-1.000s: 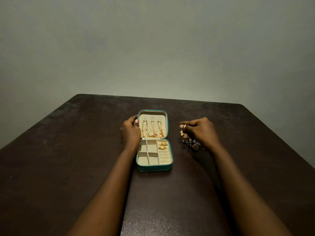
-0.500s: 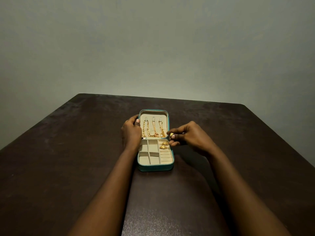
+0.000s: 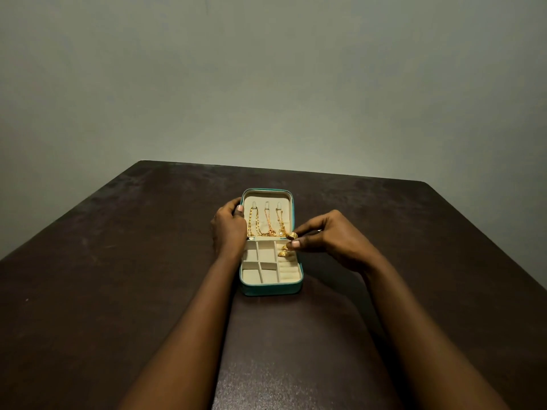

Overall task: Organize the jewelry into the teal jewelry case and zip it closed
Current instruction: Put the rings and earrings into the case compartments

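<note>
The teal jewelry case [image 3: 270, 289] lies open at the middle of the dark table, its lid upright. Three gold chains [image 3: 266, 223] hang inside the lid. Two gold rings [image 3: 283, 252] sit in the ring rolls at the right of the cream tray. My left hand [image 3: 228, 227] grips the lid's left edge. My right hand [image 3: 328, 238] pinches a gold ring [image 3: 291, 235] between thumb and forefinger, just above the tray's far right corner. The remaining loose jewelry to the right of the case is hidden behind my right hand.
The dark brown table [image 3: 118, 276] reaches to a plain grey wall [image 3: 266, 84] behind. Its far edge runs just beyond the case, and its right edge slants down at the right.
My right hand lifted a gold ring from the pile right of the case and carried it left, down over the ring rolls. The left hand stayed on the lid.
</note>
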Demonstrator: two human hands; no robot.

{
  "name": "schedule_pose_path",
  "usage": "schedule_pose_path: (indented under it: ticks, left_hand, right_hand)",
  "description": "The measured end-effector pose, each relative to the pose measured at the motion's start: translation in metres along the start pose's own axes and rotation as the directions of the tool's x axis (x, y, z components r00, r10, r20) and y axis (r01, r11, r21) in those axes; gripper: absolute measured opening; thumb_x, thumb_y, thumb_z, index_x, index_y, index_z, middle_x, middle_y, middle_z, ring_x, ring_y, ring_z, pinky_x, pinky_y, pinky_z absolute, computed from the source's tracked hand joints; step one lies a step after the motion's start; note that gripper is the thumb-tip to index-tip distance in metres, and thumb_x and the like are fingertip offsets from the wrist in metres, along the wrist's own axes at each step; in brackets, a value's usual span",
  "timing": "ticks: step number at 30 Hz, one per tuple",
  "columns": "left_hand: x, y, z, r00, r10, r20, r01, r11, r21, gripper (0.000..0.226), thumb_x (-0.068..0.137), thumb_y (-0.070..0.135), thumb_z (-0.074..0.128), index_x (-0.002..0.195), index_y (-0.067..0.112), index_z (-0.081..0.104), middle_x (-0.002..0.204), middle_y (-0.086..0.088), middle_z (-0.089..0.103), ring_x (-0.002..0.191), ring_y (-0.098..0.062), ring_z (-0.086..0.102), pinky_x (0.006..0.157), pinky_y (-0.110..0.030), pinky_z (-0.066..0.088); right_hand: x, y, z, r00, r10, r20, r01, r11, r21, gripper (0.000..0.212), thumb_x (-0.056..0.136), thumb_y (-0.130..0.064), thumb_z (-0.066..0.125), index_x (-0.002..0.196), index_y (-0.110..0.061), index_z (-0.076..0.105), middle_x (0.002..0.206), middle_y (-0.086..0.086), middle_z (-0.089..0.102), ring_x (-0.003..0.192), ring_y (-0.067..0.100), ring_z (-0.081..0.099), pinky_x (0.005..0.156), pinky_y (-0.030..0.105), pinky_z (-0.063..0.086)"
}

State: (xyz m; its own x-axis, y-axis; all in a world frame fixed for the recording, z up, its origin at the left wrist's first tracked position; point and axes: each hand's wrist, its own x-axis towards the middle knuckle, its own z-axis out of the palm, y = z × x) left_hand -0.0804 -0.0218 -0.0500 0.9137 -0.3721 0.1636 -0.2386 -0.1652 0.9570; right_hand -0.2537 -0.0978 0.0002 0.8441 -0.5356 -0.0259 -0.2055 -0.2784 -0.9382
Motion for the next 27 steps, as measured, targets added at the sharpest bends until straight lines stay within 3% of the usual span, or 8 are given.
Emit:
schedule_pose_path:
  ticks: [4,8,12,18,22,27]
  left_hand:
    - [-0.0002,0.0003,0.0003,1.000,-0.008,-0.004,0.008,1.000,0.003,0.029,0.097,0.018,0.047,0.121,0.019,0.063,0.114,-0.007,0.068,0.101,-0.023,0.064,0.084,-0.042,0.054]
    - [-0.0008,0.0003,-0.0003,1.000,-0.005,-0.010,0.005,1.000,0.005,0.029,0.097,0.017,0.047,0.120,0.018,0.063,0.114,-0.007,0.068,0.102,-0.023,0.063,0.085,-0.041,0.054]
    - [-0.0013,0.0012,-0.0001,1.000,-0.006,-0.003,0.006,1.000,0.006,0.029,0.097,0.017,0.046,0.121,0.018,0.063,0.114,-0.007,0.067,0.102,-0.024,0.063,0.085,-0.044,0.054]
    - [-0.0012,0.0015,-0.0006,1.000,-0.003,-0.001,0.003,1.000,0.014,0.029,0.097,0.017,0.046,0.121,0.018,0.062,0.114,-0.008,0.068,0.103,-0.024,0.063,0.086,-0.044,0.053]
    - [-0.0013,0.0012,-0.0009,1.000,0.008,-0.002,-0.008,1.000,0.013,0.030,0.097,0.016,0.046,0.122,0.017,0.062,0.115,-0.008,0.067,0.104,-0.024,0.063,0.087,-0.043,0.053]
    - [-0.0015,0.0009,-0.0016,1.000,0.020,-0.004,-0.020,1.000,0.009,0.030,0.097,0.015,0.047,0.121,0.015,0.063,0.115,-0.009,0.067,0.104,-0.024,0.062,0.085,-0.038,0.052]
  right_hand:
    - [-0.0012,-0.0013,-0.0001,0.998,-0.045,-0.046,0.047,0.998,0.029,0.022,0.072,0.001,0.072,0.094,0.004,0.069,0.092,0.014,0.071,0.083,0.018,0.069,0.065,0.015,0.054]
    - [-0.0011,-0.0009,-0.0015,0.997,-0.073,-0.020,0.073,0.997,0.001,0.024,0.076,0.003,0.067,0.100,0.005,0.067,0.096,0.012,0.070,0.086,0.015,0.068,0.069,0.016,0.055]
    - [0.0014,0.0023,-0.0009,0.997,-0.082,0.007,0.082,0.997,-0.009,0.027,0.082,0.007,0.059,0.109,0.008,0.063,0.092,0.010,0.069,0.078,0.010,0.069,0.071,0.014,0.055]
    - [0.0004,0.0017,-0.0011,0.992,-0.128,0.000,0.128,0.990,-0.058,0.022,0.083,0.003,0.059,0.104,0.005,0.066,0.096,0.016,0.069,0.082,0.013,0.066,0.070,0.015,0.054]
    - [0.0016,0.0017,0.0003,0.988,-0.153,-0.011,0.151,0.983,-0.102,0.020,0.082,0.007,0.060,0.100,0.008,0.067,0.095,0.004,0.062,0.084,0.011,0.061,0.068,0.014,0.053]
    - [0.0029,0.0036,0.0009,0.991,-0.136,-0.015,0.130,0.971,-0.199,0.019,0.086,0.000,0.058,0.101,-0.003,0.069,0.094,0.007,0.068,0.082,0.012,0.059,0.068,0.020,0.049]
